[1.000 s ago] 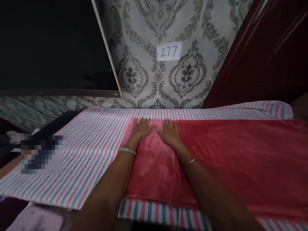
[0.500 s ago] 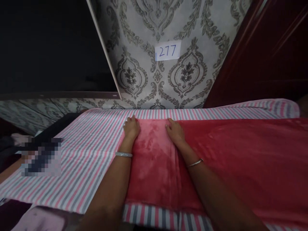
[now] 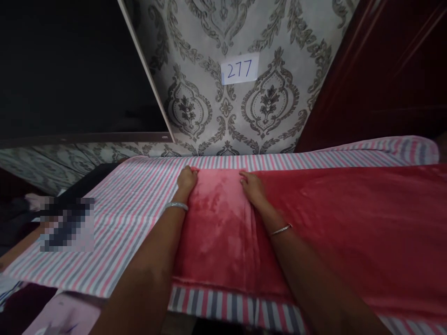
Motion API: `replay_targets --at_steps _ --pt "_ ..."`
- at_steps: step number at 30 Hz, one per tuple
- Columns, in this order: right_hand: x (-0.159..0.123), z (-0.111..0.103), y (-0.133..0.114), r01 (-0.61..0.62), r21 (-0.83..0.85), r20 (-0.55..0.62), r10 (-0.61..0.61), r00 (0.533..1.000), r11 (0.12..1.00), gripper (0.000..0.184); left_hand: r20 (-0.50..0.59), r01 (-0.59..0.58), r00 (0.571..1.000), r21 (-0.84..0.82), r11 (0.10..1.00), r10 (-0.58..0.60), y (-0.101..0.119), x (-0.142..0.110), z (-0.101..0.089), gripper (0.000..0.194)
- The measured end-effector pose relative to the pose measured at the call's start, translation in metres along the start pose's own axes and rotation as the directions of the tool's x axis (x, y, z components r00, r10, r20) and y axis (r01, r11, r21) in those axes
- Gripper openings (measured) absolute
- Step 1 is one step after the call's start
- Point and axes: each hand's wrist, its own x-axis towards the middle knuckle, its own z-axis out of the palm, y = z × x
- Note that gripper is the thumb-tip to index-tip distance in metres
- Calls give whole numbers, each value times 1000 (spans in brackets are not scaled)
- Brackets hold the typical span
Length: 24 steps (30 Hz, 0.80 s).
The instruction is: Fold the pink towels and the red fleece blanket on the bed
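From afar I see the left hand point(image 3: 186, 179) closed on the far left corner of the red blanket point(image 3: 349, 223) atop the striped cloth point(image 3: 129, 204), the right hand point(image 3: 254, 190) bent at that edge, its grip unclear, both probably spaced to hold it straight.

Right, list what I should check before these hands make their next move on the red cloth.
1. Left hand at the red cloth's far left corner: ok, fingers curled there.
2. Right hand at the far edge: ok, its fingertips reach that edge, to the right of the left hand.
3. Firm hold by both hands: cannot tell, the fingertips are partly hidden.
4. Red cloth free of creases: not ok, long creases run from near the right hand toward the near edge.
5. Striped cloth flat throughout: not ok, its far right end is bunched up.
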Motion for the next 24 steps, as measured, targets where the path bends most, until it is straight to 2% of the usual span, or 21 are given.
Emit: replay_targets --at_steps 4,6,8,10,11,13,15,17,21,24 --pt "-1 -2 -2 -26 -96 85 34 996 995 47 27 16 1000 0 1000 -16 -5 -2 5 44" --pt "-3 -6 -9 -28 -161 84 42 996 986 47 10 18 1000 -4 1000 -18 -4 -1 0 51" --pt "-7 -11 -20 -20 -255 43 32 999 967 47 -26 -28 999 9 1000 28 2 -3 -7 57" --pt "-12 -14 -34 48 -330 14 -46 999 943 53 -14 -175 984 69 982 177 10 -10 -12 57" --pt "-14 -15 -40 109 -354 31 -105 994 929 57 19 -278 961 111 954 277 14 -14 -12 56" --pt "-19 -12 -48 216 -382 150 -170 974 899 64 114 -468 883 187 863 455 19 -26 -7 55" --pt "-23 -7 -49 243 -407 311 -116 943 881 68 181 -558 829 222 799 529 19 -36 4 56" --pt "-25 -2 -45 216 -442 406 -21 914 871 70 210 -574 818 230 786 536 16 -41 16 57" --pt "-26 3 -36 215 -474 417 3 909 854 70 218 -569 820 222 792 528 10 -43 29 59" --pt "-25 4 -34 218 -477 413 -2 911 851 72 125 -548 836 246 800 534 8 -46 29 58"
